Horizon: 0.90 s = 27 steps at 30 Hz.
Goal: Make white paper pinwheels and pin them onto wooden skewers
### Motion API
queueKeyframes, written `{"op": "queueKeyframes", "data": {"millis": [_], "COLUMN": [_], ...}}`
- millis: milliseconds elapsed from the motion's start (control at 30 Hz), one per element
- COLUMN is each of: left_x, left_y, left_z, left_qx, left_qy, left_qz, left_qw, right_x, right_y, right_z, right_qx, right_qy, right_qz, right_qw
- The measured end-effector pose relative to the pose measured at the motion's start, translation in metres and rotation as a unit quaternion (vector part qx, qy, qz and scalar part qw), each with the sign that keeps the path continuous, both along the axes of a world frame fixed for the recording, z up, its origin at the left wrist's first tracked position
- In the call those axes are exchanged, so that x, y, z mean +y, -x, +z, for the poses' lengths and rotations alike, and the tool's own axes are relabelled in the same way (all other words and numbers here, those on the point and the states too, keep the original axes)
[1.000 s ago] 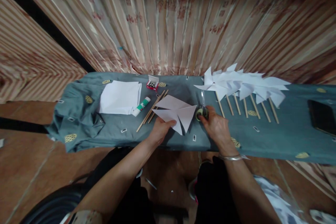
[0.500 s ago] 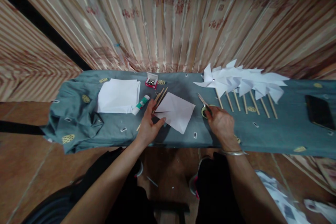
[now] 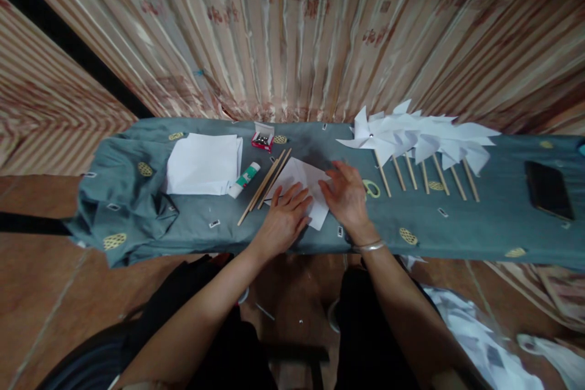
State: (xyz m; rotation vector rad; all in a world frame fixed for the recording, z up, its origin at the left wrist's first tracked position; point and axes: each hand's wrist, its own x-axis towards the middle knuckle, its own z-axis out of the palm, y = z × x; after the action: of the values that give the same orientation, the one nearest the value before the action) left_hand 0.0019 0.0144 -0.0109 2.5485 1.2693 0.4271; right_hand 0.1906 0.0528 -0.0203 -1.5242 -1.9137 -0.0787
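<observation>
A square white sheet of paper (image 3: pixel 297 172) with a cut in its left side lies turned cornerwise on the cloth. My left hand (image 3: pixel 286 214) rests on its lower left part, fingers spread. Over the right corner of the sheet is my right hand (image 3: pixel 345 192), fingers apart and holding nothing. Scissors (image 3: pixel 372 189) lie just right of that hand, their blades hidden behind it. Several wooden sticks (image 3: pixel 261 190) lie left of the sheet, beside a green and white glue stick (image 3: pixel 245 180).
A stack of white paper (image 3: pixel 203 164) lies at the left. Behind the sticks stands a small open red box (image 3: pixel 263 137) of shiny pins. Several paper pinwheels (image 3: pixel 411 137) on sticks overlap at the right, with a black phone (image 3: pixel 548 190) farther right. A pleated curtain (image 3: pixel 292 36) hangs behind.
My right hand has let go of the scissors and moved left onto the paper. My left hand has shifted right, away from the sticks, and lies on the sheet.
</observation>
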Motion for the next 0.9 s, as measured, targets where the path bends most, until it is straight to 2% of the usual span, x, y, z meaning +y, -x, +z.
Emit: {"op": "queueKeyframes", "data": {"millis": [167, 300, 667, 900], "left_x": [0.004, 0.003, 0.003, 0.004], "left_y": [-0.002, -0.002, 0.000, 0.000], "left_z": [-0.002, -0.003, -0.009, -0.009], "left_qx": [0.020, 0.025, 0.011, 0.007], "left_qy": [0.031, 0.030, 0.021, 0.023], "left_qz": [-0.005, -0.005, -0.008, -0.006], "left_qw": [0.999, 0.999, 1.000, 1.000], "right_x": [0.010, 0.012, 0.013, 0.015], "right_y": [0.014, 0.014, -0.025, -0.046], "right_z": [-0.009, -0.014, -0.013, -0.006], "right_qx": [-0.019, -0.023, -0.020, -0.044], "right_qy": [0.045, 0.051, 0.062, 0.053], "right_qz": [0.030, 0.031, 0.003, -0.046], "right_qw": [0.998, 0.998, 0.998, 0.997]}}
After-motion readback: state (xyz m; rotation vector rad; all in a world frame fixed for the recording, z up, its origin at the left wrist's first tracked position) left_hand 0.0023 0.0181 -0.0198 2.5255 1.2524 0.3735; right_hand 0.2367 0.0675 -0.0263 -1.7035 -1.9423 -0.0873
